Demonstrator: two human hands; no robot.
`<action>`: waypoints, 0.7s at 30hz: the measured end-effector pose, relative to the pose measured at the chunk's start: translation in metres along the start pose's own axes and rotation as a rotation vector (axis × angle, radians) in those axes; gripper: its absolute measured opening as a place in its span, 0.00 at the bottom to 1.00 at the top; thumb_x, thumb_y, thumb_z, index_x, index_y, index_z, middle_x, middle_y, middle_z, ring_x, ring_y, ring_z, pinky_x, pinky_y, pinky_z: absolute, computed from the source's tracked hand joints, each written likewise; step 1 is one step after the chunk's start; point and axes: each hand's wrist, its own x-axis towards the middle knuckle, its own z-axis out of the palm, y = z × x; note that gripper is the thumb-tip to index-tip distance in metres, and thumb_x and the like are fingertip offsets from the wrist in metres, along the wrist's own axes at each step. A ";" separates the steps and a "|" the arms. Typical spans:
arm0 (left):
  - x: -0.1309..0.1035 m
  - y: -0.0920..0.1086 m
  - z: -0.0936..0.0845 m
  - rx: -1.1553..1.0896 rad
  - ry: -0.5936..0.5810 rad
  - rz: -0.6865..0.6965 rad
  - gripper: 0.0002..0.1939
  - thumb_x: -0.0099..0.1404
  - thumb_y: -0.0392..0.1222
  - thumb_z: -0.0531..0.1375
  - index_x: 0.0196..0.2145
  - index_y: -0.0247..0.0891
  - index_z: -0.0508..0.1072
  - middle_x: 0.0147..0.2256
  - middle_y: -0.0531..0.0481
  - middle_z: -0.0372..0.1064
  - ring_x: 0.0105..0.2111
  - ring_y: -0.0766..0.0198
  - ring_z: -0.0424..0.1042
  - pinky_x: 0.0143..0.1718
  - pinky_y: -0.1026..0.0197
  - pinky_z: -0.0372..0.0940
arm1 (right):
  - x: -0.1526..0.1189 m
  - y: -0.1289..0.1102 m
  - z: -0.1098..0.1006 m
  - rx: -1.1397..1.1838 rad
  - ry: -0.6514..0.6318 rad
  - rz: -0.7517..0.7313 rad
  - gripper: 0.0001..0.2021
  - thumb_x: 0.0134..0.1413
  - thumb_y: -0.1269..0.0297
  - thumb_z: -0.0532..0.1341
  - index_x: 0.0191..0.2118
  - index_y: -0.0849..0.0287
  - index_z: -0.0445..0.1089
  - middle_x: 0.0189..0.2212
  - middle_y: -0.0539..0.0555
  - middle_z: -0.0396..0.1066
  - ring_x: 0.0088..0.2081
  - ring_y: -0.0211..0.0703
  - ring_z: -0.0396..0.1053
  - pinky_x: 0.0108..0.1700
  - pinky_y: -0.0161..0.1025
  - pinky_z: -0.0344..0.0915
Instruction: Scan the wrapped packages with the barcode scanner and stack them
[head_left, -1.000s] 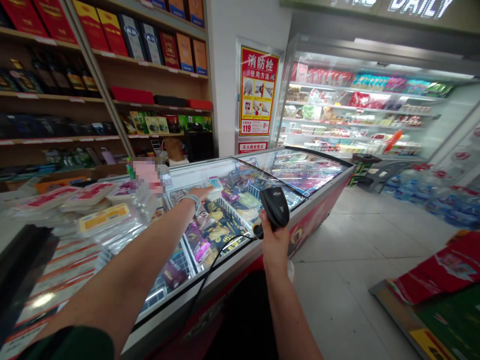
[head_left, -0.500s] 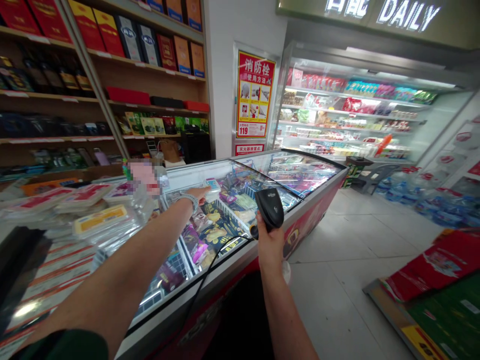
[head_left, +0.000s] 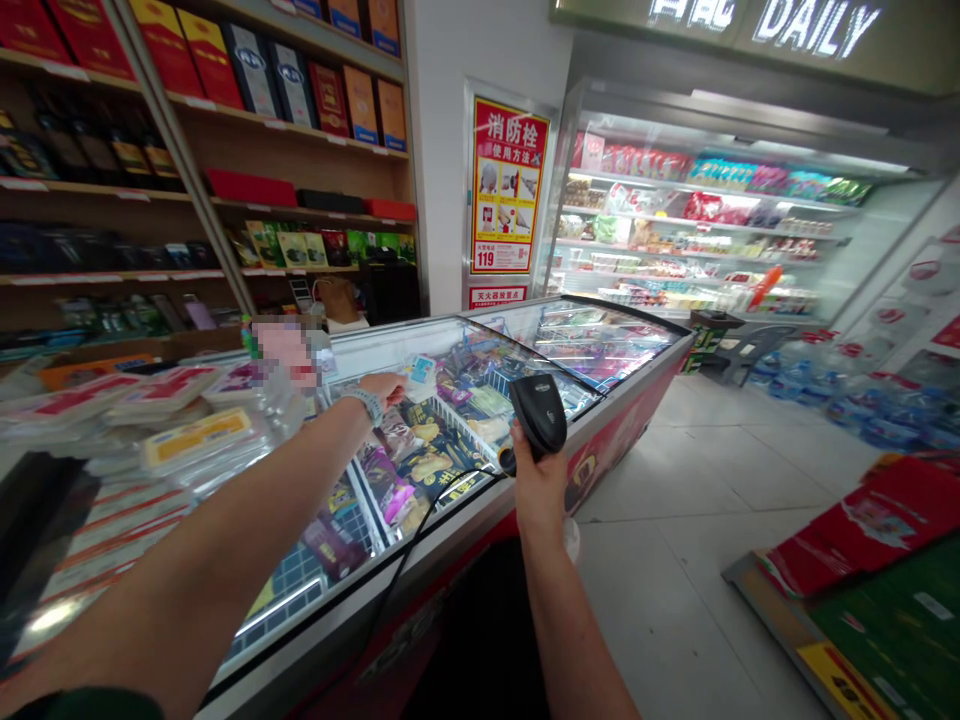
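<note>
Over the left part of the chest freezer (head_left: 615, 418), my left hand (head_left: 384, 388) reaches out, a pale watch on its wrist. Its fingers are bent at the near edge of a small clear pack (head_left: 421, 372) with a blue-and-white label, which stands tilted; the exact grip is partly hidden. My right hand (head_left: 538, 475) is wrapped round the handle of a black barcode scanner (head_left: 540, 412), held up in front of the freezer's edge. A black cable (head_left: 420, 535) runs from the scanner down to the left. Frozen bags (head_left: 431, 460) lie in wire baskets below.
Clear trays with labels (head_left: 199, 437) are piled on the freezer's left end. Shelves of boxes and bottles (head_left: 292, 125) stand behind. A lit open fridge (head_left: 697, 230) is at the back right, bottled water (head_left: 885, 405) at far right, and red and green boxes (head_left: 885, 560) at lower right.
My left hand has drawn back slightly to the left, its fingers more bent. The labelled pack is tilted up more. My right hand and the scanner have hardly moved.
</note>
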 end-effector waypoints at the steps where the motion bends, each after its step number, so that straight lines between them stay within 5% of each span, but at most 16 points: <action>1: -0.003 -0.003 -0.005 0.009 0.002 0.025 0.21 0.67 0.49 0.60 0.54 0.37 0.68 0.53 0.43 0.68 0.49 0.56 0.71 0.49 0.47 0.70 | 0.000 0.000 0.000 -0.007 -0.003 -0.005 0.24 0.53 0.51 0.65 0.50 0.64 0.74 0.45 0.61 0.78 0.48 0.52 0.74 0.54 0.48 0.67; 7: -0.031 -0.033 -0.051 0.069 0.067 0.279 0.20 0.68 0.49 0.59 0.52 0.36 0.69 0.51 0.43 0.69 0.47 0.58 0.72 0.47 0.48 0.71 | -0.002 -0.009 0.002 -0.070 -0.041 -0.054 0.23 0.54 0.52 0.64 0.50 0.63 0.74 0.47 0.60 0.77 0.49 0.51 0.73 0.55 0.48 0.66; 14: -0.068 -0.071 -0.118 0.080 0.242 0.576 0.16 0.56 0.54 0.65 0.36 0.39 0.74 0.32 0.50 0.75 0.35 0.59 0.75 0.38 0.59 0.69 | -0.019 -0.020 0.021 -0.263 -0.208 -0.190 0.16 0.52 0.60 0.64 0.46 0.60 0.72 0.39 0.56 0.76 0.41 0.48 0.73 0.45 0.42 0.67; 21: -0.099 -0.087 -0.146 0.090 0.365 0.660 0.19 0.54 0.56 0.62 0.36 0.39 0.73 0.31 0.51 0.74 0.33 0.60 0.74 0.40 0.58 0.69 | -0.037 -0.022 0.049 -0.481 -0.489 -0.439 0.15 0.51 0.71 0.58 0.46 0.59 0.69 0.42 0.58 0.72 0.46 0.52 0.68 0.49 0.47 0.63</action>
